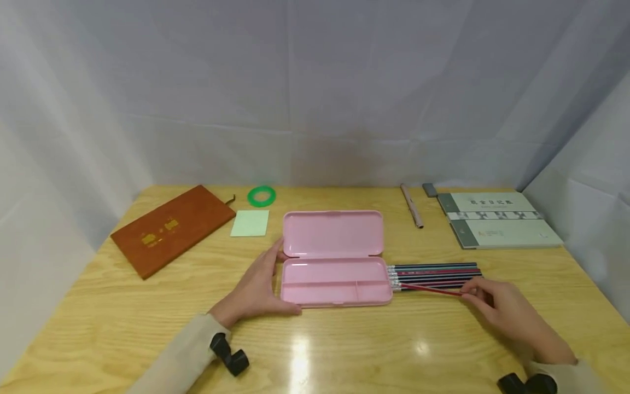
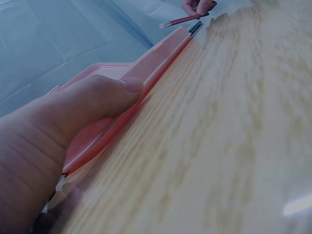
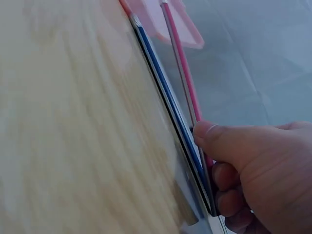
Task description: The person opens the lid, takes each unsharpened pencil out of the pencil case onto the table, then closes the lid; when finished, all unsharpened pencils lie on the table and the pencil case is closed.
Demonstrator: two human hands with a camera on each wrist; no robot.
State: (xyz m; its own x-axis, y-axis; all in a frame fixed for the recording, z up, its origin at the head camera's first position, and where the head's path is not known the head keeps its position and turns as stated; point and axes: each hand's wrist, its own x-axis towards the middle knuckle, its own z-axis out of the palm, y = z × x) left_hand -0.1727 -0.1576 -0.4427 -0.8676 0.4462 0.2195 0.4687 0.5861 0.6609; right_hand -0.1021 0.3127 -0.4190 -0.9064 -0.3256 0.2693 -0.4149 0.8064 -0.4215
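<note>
The right hand (image 1: 507, 312) pinches one red pencil (image 1: 430, 289) near its tip end, between thumb and fingers, and lifts it a little at an angle over the row of pencils (image 1: 435, 273). This row lies flat on the tabletop (image 1: 344, 350), touching the right end of the open pink pencil case (image 1: 334, 279), nearer to the front edge than to the back edge. The eraser ends point to the case.

The left hand (image 1: 256, 290) lies at the left end of the case with relaxed fingers; the thumb rests along the front wall, so the hand steadies the case and does not clench it.

I judge that the pencil is light, stiff and thin, with a smooth lacquered surface that can roll or slip between the fingers. A hold at one end lets the other end swing, so a pinch closer to the middle would give more control. The point is probably fragile if it hits something. The case seems to be thin plastic, light enough to slide on the smooth wood, therefore a hand at its end is useful.
</note>
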